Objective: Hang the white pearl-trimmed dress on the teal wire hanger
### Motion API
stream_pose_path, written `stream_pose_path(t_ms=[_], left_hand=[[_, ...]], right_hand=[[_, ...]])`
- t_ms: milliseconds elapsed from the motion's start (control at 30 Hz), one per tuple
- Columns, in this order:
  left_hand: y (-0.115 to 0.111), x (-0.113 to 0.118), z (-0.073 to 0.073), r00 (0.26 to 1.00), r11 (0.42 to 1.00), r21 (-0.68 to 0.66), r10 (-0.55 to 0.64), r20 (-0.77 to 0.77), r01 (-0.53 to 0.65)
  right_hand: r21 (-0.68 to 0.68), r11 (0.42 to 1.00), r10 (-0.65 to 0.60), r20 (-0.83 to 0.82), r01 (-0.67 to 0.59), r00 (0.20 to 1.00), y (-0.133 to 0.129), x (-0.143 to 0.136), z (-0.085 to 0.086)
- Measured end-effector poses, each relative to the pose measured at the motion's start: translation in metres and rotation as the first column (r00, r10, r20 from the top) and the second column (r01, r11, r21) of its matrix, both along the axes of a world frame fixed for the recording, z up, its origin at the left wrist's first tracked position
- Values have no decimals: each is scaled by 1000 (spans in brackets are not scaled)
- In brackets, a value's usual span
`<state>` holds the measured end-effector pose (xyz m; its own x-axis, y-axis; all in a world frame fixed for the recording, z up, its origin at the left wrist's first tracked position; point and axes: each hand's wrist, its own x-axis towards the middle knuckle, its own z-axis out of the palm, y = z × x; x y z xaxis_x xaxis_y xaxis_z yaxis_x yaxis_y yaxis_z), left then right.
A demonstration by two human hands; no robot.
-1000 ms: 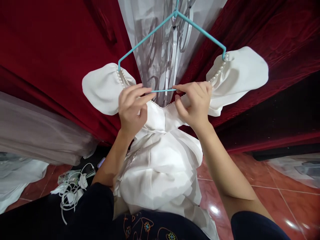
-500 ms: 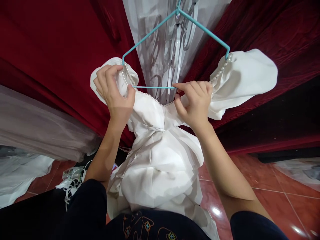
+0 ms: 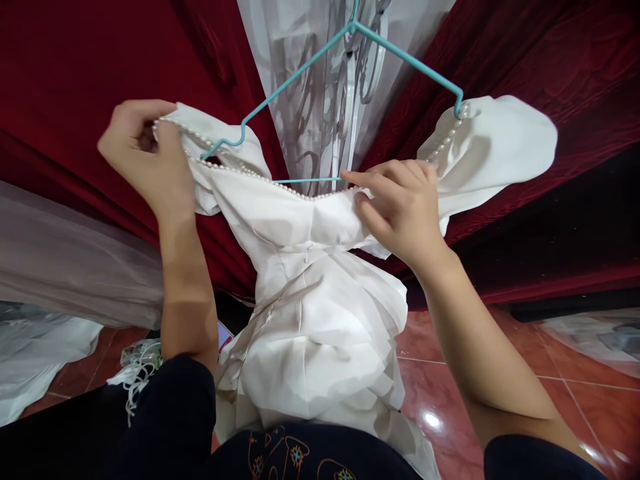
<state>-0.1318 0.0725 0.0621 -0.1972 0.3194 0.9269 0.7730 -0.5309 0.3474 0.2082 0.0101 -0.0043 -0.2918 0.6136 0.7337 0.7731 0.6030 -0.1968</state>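
Note:
A white dress (image 3: 325,313) with pearl-beaded neckline hangs in front of me on a turquoise hanger (image 3: 405,57). My left hand (image 3: 145,147) pinches the pearl-edged shoulder of the dress and holds it out to the left, off the hanger's left end. The right puffed sleeve (image 3: 500,150) still sits at the hanger's right end, its pearl strap on the hook there. My right hand (image 3: 395,207) is closed at the neckline, index finger and thumb on the hanger's thin bottom bar. Part of that bar is hidden behind the bodice.
Dark red curtains (image 3: 100,60) hang on both sides, with a sheer white drape (image 3: 295,73) and white metal scrollwork (image 3: 345,113) between them. White cables (image 3: 137,387) lie at the lower left. The floor has red tiles (image 3: 435,373).
My left hand has moved left and slightly up, drawing the shoulder strap off the hanger's left end and stretching the neckline. My right hand stays at the bottom bar, shifted slightly.

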Motion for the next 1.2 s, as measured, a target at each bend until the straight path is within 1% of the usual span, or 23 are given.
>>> stream_pose_path(t_ms=[67, 167, 233, 267, 300, 367, 400, 467, 500, 533, 567, 633, 667, 700, 733, 800, 867, 900, 967, 1000, 1033, 1133, 1200], left_hand=[[2, -15, -5, 994, 998, -59, 29, 105, -23], [2, -32, -30, 988, 971, -239, 11, 154, 26], [-7, -36, -48, 993, 917, -390, -52, 102, 88], [-14, -34, -56, 993, 876, -467, -97, 72, 119], [-22, -30, -62, 989, 836, -532, -143, 30, 137], [-41, -16, -67, 962, 784, -598, -263, -74, 168], [-51, -6, -67, 925, 783, -593, -345, -160, 189], [-68, 15, -63, 806, 766, -572, -521, -282, 295], [-74, 25, -60, 762, 778, -522, -560, -326, 348], [-78, 33, -57, 743, 800, -457, -565, -359, 388], [-80, 39, -53, 758, 841, -366, -527, -385, 399], [-79, 47, -48, 844, 927, -180, -375, -383, 329], [-77, 49, -46, 883, 953, -128, -304, -357, 276], [-74, 50, -44, 910, 966, -116, -256, -327, 230], [-71, 51, -44, 921, 970, -137, -235, -310, 202], [-65, 52, -46, 915, 957, -226, -246, -319, 179], [-62, 55, -50, 901, 945, -293, -248, -356, 144], [-61, 58, -53, 898, 944, -306, -239, -369, 125], [-61, 62, -57, 898, 946, -309, -221, -379, 103], [-61, 64, -58, 898, 945, -310, -220, -381, 100], [-62, 65, -59, 898, 945, -310, -222, -380, 103], [-61, 65, -59, 902, 942, -318, -225, -369, 105], [-60, 62, -58, 906, 944, -311, -223, -359, 109]], right_hand=[[-4, 1000, -5, -6, 5, 1000, 0, 0, 0], [20, 1000, 6, -3, -6, 1000, 1, -3, -4], [41, 998, 40, -8, -40, 999, 2, -5, -8], [44, 997, 58, -15, -57, 998, 2, -7, -9], [41, 997, 70, -23, -69, 997, 3, -8, -10], [26, 997, 69, -37, -68, 997, 5, -9, -11], [18, 998, 60, -41, -59, 997, 7, -10, -11], [11, 999, 45, -45, -44, 998, 10, -10, -10], [11, 999, 42, -47, -42, 998, 11, -9, -10], [15, 999, 43, -53, -43, 998, 12, -9, -10], [23, 999, 48, -61, -47, 997, 13, -9, -11], [47, 997, 68, -72, -65, 995, 12, -8, -13], [61, 995, 79, -68, -75, 995, 11, -7, -14], [77, 994, 88, -56, -84, 995, 9, -6, -14], [94, 991, 97, -40, -92, 995, 8, -5, -15], [129, 986, 113, -20, -109, 993, 4, -1, -13], [196, 978, 85, -76, -69, 994, 4, 6, -8], [254, 967, 47, -138, -10, 989, 5, 10, -4], [372, 916, -42, -284, 150, 958, 10, 20, 4], [413, 886, -65, -338, 210, 939, 15, 26, 7], [432, 871, -70, -366, 236, 928, 20, 31, 10], [376, 899, -74, -376, 225, 924, 37, 43, 15], [314, 912, -125, -399, 263, 909, 48, 49, 18]])
